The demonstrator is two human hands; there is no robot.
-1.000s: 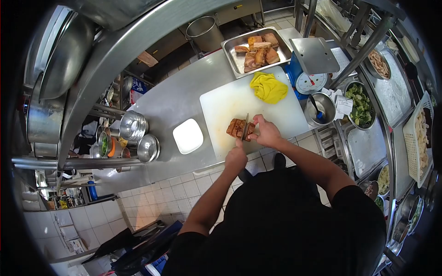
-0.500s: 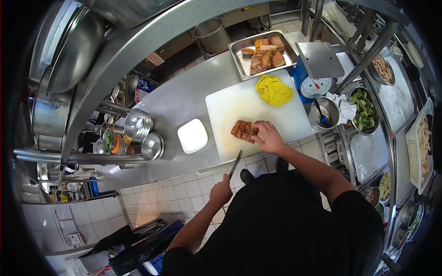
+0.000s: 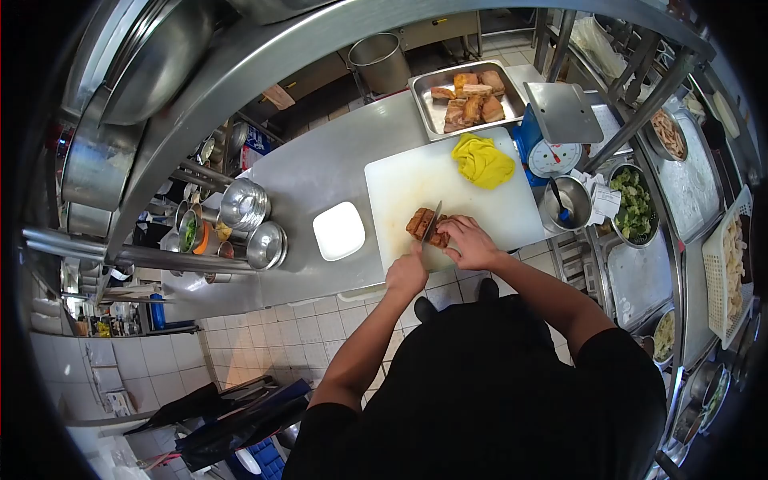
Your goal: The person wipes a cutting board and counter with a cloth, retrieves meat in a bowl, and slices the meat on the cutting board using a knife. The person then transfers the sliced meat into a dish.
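The person's left hand [image 3: 406, 275] is closed around the handle of a metal-bladed knife [image 3: 434, 214], whose blade lies across a browned, scored block of meat [image 3: 419, 223]. The right hand [image 3: 470, 242] has its bent fingers and thumb on the block's right end, covering part of it; whether they pinch it or only press cannot be told. The meat sits on the near half of a white rectangular cutting board [image 3: 392, 185], close to the edge by the person. A crumpled bright yellow cloth [image 3: 482, 162] takes up the board's far right part, between the block and a rectangular steel tray [image 3: 433, 116] filled with larger meat chunks [image 3: 474, 104]. Crowding the board's right side are a blue scale with a round white dial [image 3: 550, 160] and a round steel pot [image 3: 578, 196] holding a blue-headed tool [image 3: 564, 214]. Left of the board, on the steel counter [image 3: 308, 168], lies a white rounded-square dish [image 3: 338, 230], with stacked shiny steel bowls [image 3: 245, 204] farther left. A broad curved steel shelf edge [image 3: 272, 48] crosses the upper left of the view, hiding what lies behind it.
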